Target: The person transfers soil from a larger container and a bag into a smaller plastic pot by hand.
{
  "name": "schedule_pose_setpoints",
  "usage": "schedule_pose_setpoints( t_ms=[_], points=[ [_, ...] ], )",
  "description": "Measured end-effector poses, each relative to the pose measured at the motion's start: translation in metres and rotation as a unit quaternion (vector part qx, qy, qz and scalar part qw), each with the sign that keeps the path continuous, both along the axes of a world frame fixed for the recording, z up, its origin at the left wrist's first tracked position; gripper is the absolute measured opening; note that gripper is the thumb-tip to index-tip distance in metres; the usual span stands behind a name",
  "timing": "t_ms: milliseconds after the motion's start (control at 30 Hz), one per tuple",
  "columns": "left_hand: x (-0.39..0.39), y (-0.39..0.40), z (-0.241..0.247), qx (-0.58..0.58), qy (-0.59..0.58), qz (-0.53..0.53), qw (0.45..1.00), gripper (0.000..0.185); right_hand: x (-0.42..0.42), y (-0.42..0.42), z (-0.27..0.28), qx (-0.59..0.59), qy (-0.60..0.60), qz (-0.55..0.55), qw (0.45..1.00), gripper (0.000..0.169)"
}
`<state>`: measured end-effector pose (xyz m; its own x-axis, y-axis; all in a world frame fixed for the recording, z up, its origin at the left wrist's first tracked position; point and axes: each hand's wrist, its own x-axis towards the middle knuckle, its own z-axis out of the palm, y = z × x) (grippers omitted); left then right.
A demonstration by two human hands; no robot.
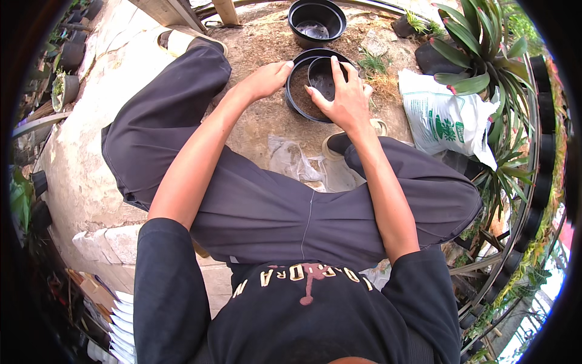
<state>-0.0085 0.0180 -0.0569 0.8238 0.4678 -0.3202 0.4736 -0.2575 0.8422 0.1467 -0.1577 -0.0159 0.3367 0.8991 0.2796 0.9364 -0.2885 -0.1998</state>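
Note:
A large black plastic plant pot (296, 109) stands on the ground between my feet, with brown soil (299, 91) inside it. Within this pot sits a smaller black pot (320, 75), toward the right side, its inside dark. My left hand (268, 81) grips the large pot's left rim, thumb on top and fingers hidden beneath. Around the smaller pot's rim curls my right hand (348, 100), its thumb at the near left and its fingers at the far right. Part of the large pot's right side is hidden behind that hand.
Just beyond stands another black pot (310, 40). A white printed plastic bag (445, 120) lies at the right, beside a broad-leaved potted plant (475, 63). Clear plastic sheeting (293, 159) is on the ground near my legs. A wooden post (168, 13) rises at the far left.

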Motion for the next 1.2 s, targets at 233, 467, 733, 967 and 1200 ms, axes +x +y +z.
schedule_pose_setpoints(
  t_ms=[233, 467, 733, 967, 1200],
  points=[
    [-0.005, 0.003, -0.012, -0.059, -0.015, -0.001, 0.998, 0.055, -0.008, 0.016, 0.012, -0.021, 0.109, -0.007, 0.994, 0.087],
    [-0.005, -0.001, -0.001, -0.136, -0.003, 0.001, 0.991, 0.058, -0.003, 0.016, 0.003, 0.011, 0.094, 0.031, 0.995, 0.09],
    [-0.004, 0.004, -0.011, -0.057, -0.014, 0.001, 0.998, 0.055, -0.007, 0.006, 0.016, 0.008, 0.109, 0.04, 0.993, 0.086],
    [0.0, 0.005, -0.008, -0.057, -0.043, 0.016, 0.997, 0.049, -0.007, 0.0, 0.034, 0.044, 0.102, 0.06, 0.992, 0.087],
    [0.006, 0.006, -0.008, -0.054, -0.058, 0.031, 0.996, 0.045, -0.008, -0.001, 0.04, 0.064, 0.113, 0.043, 0.991, 0.09]
  ],
)
